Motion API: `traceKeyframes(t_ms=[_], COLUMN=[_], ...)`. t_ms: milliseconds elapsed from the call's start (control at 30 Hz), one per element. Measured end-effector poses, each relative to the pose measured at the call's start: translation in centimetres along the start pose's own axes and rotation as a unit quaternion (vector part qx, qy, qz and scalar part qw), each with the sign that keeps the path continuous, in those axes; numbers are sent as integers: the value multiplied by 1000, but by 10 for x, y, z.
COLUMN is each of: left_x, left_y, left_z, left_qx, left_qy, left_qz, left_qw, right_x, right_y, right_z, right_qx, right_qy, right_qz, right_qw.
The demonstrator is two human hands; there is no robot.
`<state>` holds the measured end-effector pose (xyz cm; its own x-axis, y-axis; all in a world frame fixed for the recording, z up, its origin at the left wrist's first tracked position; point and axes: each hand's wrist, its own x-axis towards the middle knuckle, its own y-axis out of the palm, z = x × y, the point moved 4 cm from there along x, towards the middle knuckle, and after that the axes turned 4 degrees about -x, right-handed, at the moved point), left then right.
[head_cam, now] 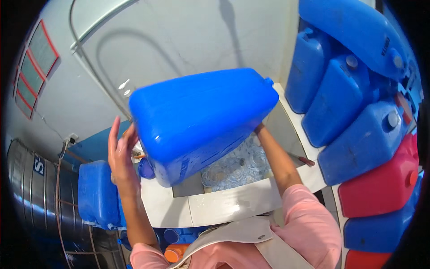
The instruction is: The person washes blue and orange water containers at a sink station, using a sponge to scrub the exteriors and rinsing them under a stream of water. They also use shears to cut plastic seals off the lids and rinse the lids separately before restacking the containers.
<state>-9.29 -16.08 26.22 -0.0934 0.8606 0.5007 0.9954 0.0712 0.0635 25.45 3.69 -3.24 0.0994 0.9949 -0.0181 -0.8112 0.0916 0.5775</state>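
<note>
A large blue plastic jerrycan [201,111] lies tilted on its side above a white-tiled basin [231,205], its small spout at the far right. My left hand [122,154] is at the can's left end, fingers spread, some of them at its edge; whether they bear any weight is unclear. Under the can's right part, my right hand [259,128] is mostly hidden and appears to support it. Below, the basin holds clear water [235,168] with rippled rings on its surface. A purple round lid or cup [146,168] stands on the ledge by my left wrist.
Blue jerrycans [359,138] and a red one [379,185] line the right ledge. Another blue can [97,193] and a steel tank [37,188] stand left. A hose [97,80] runs along the wall. A brown-handled tool [306,161] lies on the basin's right rim.
</note>
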Motion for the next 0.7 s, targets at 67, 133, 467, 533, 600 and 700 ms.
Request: traceKeyframes(t_ms=[67, 133, 467, 533, 600, 700], left_x=[20, 28, 52, 62, 66, 80], left_y=[53, 115, 252, 239, 209, 142], left_z=[-8, -23, -55, -47, -37, 3], left_qx=[56, 100, 293, 237, 200, 143], left_qy=[37, 77, 230, 229, 160, 1], left_qz=[84, 141, 267, 253, 238, 202], left_qw=[994, 982, 889, 910, 937, 969], right_x=[-23, -40, -59, -56, -53, -50], right_y=[-18, -28, -52, -67, -87, -128], right_z=[-20, -34, -31, -21, -2, 49], right_qx=[66, 110, 160, 164, 163, 148], right_qy=[28, 46, 65, 57, 43, 2], right_qz=[-49, -83, -131, -135, -134, -121], right_qw=[996, 989, 976, 976, 977, 982])
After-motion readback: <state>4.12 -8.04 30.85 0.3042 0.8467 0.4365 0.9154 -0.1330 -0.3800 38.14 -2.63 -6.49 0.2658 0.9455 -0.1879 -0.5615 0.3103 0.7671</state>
